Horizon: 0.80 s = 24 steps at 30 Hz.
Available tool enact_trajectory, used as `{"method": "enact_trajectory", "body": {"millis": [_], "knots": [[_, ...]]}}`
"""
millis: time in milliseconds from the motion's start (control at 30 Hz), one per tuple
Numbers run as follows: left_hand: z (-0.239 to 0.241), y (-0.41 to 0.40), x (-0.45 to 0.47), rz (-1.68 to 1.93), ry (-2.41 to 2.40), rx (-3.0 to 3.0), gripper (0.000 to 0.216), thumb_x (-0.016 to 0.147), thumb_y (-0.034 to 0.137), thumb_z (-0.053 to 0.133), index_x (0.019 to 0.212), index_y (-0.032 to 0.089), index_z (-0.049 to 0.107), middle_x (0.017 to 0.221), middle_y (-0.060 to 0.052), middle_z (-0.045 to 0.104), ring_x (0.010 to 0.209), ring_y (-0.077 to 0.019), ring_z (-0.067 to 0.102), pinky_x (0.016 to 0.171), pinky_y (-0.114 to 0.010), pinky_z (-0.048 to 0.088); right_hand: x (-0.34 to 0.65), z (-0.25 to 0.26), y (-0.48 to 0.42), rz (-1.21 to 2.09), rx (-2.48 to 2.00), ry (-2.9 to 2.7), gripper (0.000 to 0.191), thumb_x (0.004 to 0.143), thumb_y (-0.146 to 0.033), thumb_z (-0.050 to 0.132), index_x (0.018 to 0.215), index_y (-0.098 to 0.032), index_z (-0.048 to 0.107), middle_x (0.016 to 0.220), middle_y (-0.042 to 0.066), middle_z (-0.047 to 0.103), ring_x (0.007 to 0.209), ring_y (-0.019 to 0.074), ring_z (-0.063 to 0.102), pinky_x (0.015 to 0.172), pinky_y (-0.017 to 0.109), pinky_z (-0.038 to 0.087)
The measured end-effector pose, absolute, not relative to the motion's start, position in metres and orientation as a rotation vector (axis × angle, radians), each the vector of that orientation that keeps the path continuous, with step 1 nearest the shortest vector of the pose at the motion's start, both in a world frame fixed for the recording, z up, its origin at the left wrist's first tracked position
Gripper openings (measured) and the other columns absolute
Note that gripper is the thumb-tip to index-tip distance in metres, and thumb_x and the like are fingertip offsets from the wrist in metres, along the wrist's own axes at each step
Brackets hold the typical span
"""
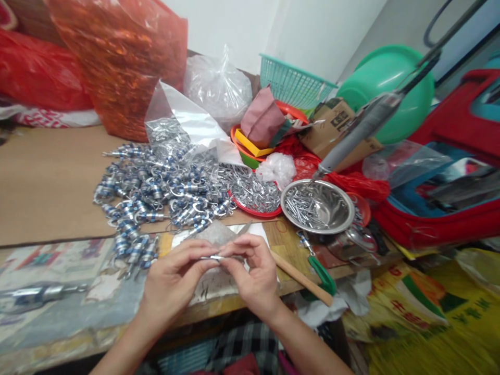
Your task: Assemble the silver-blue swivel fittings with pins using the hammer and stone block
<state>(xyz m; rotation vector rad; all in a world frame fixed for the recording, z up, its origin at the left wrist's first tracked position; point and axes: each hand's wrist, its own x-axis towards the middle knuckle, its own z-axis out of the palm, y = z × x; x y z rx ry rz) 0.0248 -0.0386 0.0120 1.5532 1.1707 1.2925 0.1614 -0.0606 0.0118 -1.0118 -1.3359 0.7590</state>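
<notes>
Between the fingertips of both hands is a small, thin silvery metal piece (213, 257). My left hand (177, 271) pinches one end of it and my right hand (252, 268) pinches the other. Its exact kind is too small to make out. Below and behind my hands lies a whitish work surface (209, 284) with a greyish block (216, 233) on it. A hammer-like wooden handle (302, 278) reaches out to the right from beside my right hand; its head is hidden.
A heap of blue-and-silver metal fittings (152, 187) spreads at the left. Beyond my hands stand a red tray of small metal parts (258, 211) and a steel bowl of pins (344, 219). A grey hanging power driver (361, 127) points down over the bowl. A green-handled tool (322, 273) lies right.
</notes>
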Motion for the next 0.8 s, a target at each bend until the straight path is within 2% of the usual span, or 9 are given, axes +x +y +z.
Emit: {"method": "enact_trajectory", "body": {"millis": [133,233,367,600,733,800], "knots": [[0.009,-0.038,0.024,1.237,1.154,1.382,0.003,0.067,0.024,0.064,0.068,0.024,0.067,0.079,0.001,0.067,0.081,-0.0156,0.061,0.078,-0.025,0.046,0.174,0.008,-0.063,0.372,-0.943,-1.699,0.04,0.071,-0.01,0.063,0.106,-0.023,0.049,0.096,0.006,0.061,0.088,0.0161,0.059,0.077,0.03,0.05],[0.011,-0.038,0.023,1.196,1.149,1.333,0.005,0.068,0.027,0.063,0.069,0.022,0.066,0.085,-0.001,0.066,0.089,-0.0173,0.058,0.083,-0.027,0.043,0.183,0.009,-0.062,0.053,-0.831,-1.969,0.033,0.075,-0.003,0.054,0.103,-0.019,0.056,0.097,0.009,0.061,0.09,0.0164,0.058,0.074,0.028,0.051],[0.022,-0.037,0.019,1.114,1.18,1.462,0.011,0.07,0.031,0.061,0.067,0.021,0.064,0.092,-0.004,0.065,0.092,-0.0204,0.058,0.084,-0.032,0.042,0.188,0.013,-0.059,-0.094,-0.759,-2.076,0.026,0.078,-0.001,0.047,0.098,-0.012,0.06,0.094,0.012,0.062,0.091,0.0177,0.057,0.072,0.028,0.051],[0.036,-0.032,0.011,0.986,1.203,1.729,0.013,0.071,0.033,0.059,0.068,0.024,0.067,0.093,-0.004,0.069,0.092,-0.0225,0.059,0.085,-0.032,0.041,0.189,0.011,-0.06,-0.068,-0.839,-2.038,0.028,0.079,-0.005,0.046,0.099,-0.015,0.061,0.094,0.011,0.061,0.087,0.016,0.057,0.069,0.027,0.051],[0.037,-0.03,0.011,0.922,1.165,1.671,0.015,0.069,0.035,0.06,0.065,0.023,0.068,0.073,-0.002,0.071,0.071,-0.0194,0.063,0.067,-0.027,0.047,0.185,0.009,-0.062,0.143,-0.934,-1.948,0.033,0.079,-0.003,0.043,0.101,-0.02,0.062,0.095,0.009,0.06,0.086,0.0148,0.057,0.069,0.026,0.051],[0.034,-0.031,0.014,0.935,1.229,1.541,0.016,0.067,0.036,0.062,0.068,0.021,0.069,0.07,-0.002,0.071,0.067,-0.019,0.062,0.064,-0.027,0.048,0.182,0.009,-0.063,0.306,-0.99,-1.852,0.031,0.078,-0.005,0.046,0.099,-0.02,0.064,0.091,0.008,0.061,0.083,0.0142,0.058,0.068,0.025,0.05]]}}
